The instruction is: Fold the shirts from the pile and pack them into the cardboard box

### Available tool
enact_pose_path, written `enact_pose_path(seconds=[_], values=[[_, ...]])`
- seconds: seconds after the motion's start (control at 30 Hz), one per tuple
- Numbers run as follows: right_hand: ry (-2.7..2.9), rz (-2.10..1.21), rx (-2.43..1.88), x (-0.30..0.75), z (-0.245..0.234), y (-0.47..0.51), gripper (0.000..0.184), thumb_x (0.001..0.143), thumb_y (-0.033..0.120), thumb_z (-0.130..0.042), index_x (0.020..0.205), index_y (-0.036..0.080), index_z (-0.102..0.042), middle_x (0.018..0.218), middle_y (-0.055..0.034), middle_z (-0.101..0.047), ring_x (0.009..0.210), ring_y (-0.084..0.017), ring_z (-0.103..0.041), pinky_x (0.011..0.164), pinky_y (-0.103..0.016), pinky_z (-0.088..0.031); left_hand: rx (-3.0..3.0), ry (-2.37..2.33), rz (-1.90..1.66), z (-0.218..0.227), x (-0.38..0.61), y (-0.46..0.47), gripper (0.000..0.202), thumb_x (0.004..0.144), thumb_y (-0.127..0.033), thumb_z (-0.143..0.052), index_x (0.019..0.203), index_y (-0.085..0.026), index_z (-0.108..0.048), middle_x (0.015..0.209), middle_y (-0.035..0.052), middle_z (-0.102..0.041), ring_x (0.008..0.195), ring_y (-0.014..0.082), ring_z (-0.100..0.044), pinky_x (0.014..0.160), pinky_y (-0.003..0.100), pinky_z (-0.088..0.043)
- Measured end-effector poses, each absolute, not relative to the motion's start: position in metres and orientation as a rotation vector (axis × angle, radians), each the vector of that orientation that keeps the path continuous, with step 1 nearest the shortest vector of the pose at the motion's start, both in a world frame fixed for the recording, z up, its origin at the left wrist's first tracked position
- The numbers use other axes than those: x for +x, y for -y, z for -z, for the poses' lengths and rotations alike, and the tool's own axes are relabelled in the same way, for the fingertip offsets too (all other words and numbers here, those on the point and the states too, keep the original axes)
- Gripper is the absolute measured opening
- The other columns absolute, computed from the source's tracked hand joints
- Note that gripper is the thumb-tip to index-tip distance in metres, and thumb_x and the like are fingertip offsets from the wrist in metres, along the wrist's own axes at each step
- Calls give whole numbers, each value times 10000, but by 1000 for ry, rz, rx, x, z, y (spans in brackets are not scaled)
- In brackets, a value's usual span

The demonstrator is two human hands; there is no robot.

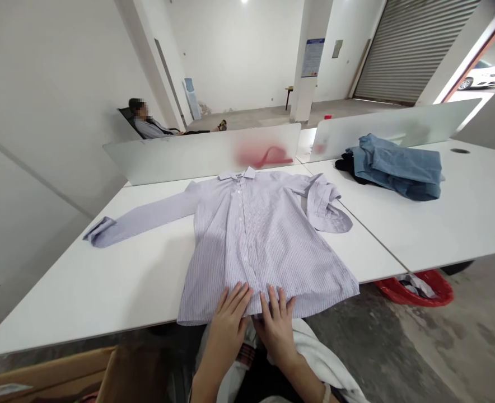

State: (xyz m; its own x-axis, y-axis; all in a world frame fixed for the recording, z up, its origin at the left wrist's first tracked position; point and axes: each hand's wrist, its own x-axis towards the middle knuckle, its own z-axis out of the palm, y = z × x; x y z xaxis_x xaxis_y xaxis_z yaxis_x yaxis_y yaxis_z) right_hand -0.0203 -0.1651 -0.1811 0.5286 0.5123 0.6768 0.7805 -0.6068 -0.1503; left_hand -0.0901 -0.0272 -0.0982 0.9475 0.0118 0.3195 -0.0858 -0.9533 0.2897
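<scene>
A purple-white striped button-up shirt (264,235) lies front side up on the white table (155,285), its collar toward the far edge. Its sleeve on the left stretches out flat with a turned cuff, while the one on the right is bunched and folded over. At the bottom hem, my left hand (230,313) rests flat on the cloth with fingers extended. My right hand (278,319) lies beside it on the same hem, fingers spread. Neither hand grips the fabric visibly; both thumbs are near the table's front edge.
Folded blue clothing (398,168) with a black item sits on the right table. Frosted dividers (205,154) line the back. A red-lined bin (434,288) stands below right, a cardboard box (50,369) below left. A person (150,126) reclines beyond the divider.
</scene>
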Motion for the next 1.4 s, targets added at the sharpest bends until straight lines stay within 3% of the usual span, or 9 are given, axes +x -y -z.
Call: enact_pose_path(seconds=[0.23,0.4,0.5,0.8,1.03,1.2,1.3,1.4], values=[[1121,817,-2165,-20,178,179,505,771,37,-540,1242,222,-538,1531,-126,-192,1383,-378,-183,1002,-719,-225,2719,-1,-475,95,-88,29,419,944,-206,-375,1361,-230,-417,1358,44,-526,1315,167,-402,1088,466,-360],[1123,740,-2112,-22,183,187,256,779,81,-588,1003,205,-606,1546,-111,-135,1369,-382,-227,967,-723,-283,2682,-39,-498,95,-88,29,393,954,-245,-376,1341,-235,-440,1337,31,-546,1300,166,-424,1081,463,-371],[1088,758,-2134,-21,190,183,212,785,110,-606,984,180,-593,1550,-134,-79,1372,-394,-207,961,-738,-270,2677,-39,-494,95,-88,30,393,956,-250,-373,1343,-230,-439,1336,32,-548,1302,166,-421,1085,467,-363],[978,829,-2136,-18,199,172,194,776,42,-590,902,190,-592,1551,-99,-110,1371,-393,-213,984,-743,-230,2643,-50,-469,94,-88,29,399,960,-242,-355,1350,-240,-438,1341,49,-541,1298,169,-426,1091,466,-353],[993,646,-2021,-20,171,191,112,878,97,-461,882,196,-512,1482,-121,-325,1385,-334,-225,999,-686,-302,2661,-49,-500,95,-87,28,376,963,-256,-352,1320,-224,-465,1321,34,-560,1280,163,-451,1073,457,-383],[655,424,-1772,-13,125,211,79,933,171,-387,932,214,-453,1289,-131,-551,1295,-258,-420,1048,-559,-333,2705,-23,-590,87,-89,28,400,956,-223,-355,1350,-232,-428,1343,33,-540,1280,162,-451,1069,431,-392],[445,332,-1576,-7,93,218,85,954,211,-359,917,226,-433,1192,-120,-618,1146,-223,-564,947,-432,-461,2770,87,-666,81,-86,31,431,941,-223,-393,1372,-232,-398,1341,40,-542,1274,172,-458,1072,431,-387],[365,295,-1462,-3,68,218,96,961,250,-349,907,229,-426,1162,-128,-630,1039,-210,-621,835,-363,-517,2823,242,-665,80,-78,37,447,928,-233,-433,1373,-220,-399,1312,41,-569,1236,173,-499,1058,408,-409]])
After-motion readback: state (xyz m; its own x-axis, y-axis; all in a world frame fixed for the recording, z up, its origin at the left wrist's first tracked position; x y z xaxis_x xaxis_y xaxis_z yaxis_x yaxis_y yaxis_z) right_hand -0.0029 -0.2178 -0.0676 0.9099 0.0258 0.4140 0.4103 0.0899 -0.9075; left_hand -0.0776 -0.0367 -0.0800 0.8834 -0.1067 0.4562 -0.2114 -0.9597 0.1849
